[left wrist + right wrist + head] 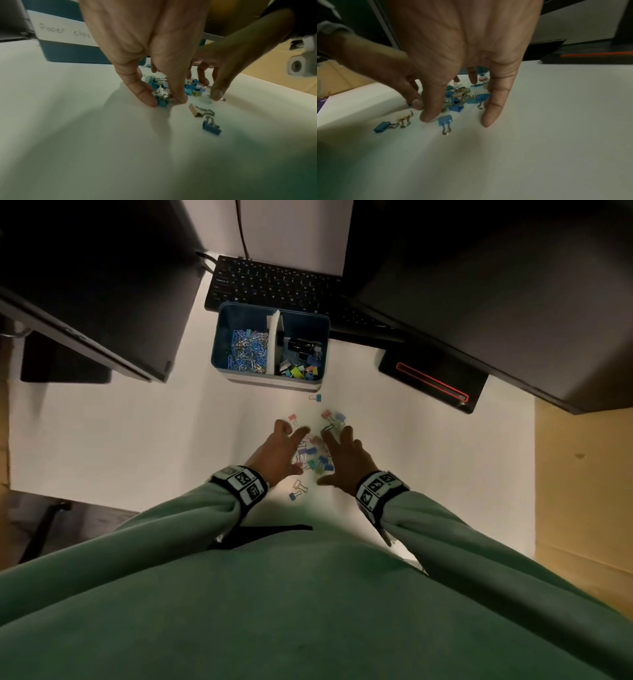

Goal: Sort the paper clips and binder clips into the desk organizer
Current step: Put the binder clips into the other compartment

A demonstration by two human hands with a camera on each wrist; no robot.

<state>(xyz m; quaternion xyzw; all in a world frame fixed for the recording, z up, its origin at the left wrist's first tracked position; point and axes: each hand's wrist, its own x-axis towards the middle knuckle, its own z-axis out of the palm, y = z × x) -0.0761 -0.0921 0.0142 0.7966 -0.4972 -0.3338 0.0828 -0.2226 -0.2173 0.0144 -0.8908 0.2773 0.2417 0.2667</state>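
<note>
A blue desk organizer stands at the back of the white desk. Paper clips fill its left compartment and binder clips its right one. A pile of small coloured binder clips lies between my hands. My left hand and right hand flank the pile, fingers spread and tips down on the desk. In the left wrist view my left hand touches a blue clip. In the right wrist view my right hand brackets several blue clips. Neither hand lifts anything.
Stray clips lie near the organizer, beyond my fingers and by my left wrist. A black keyboard sits behind the organizer, dark monitors overhang both sides, and a black base with a red line is at right.
</note>
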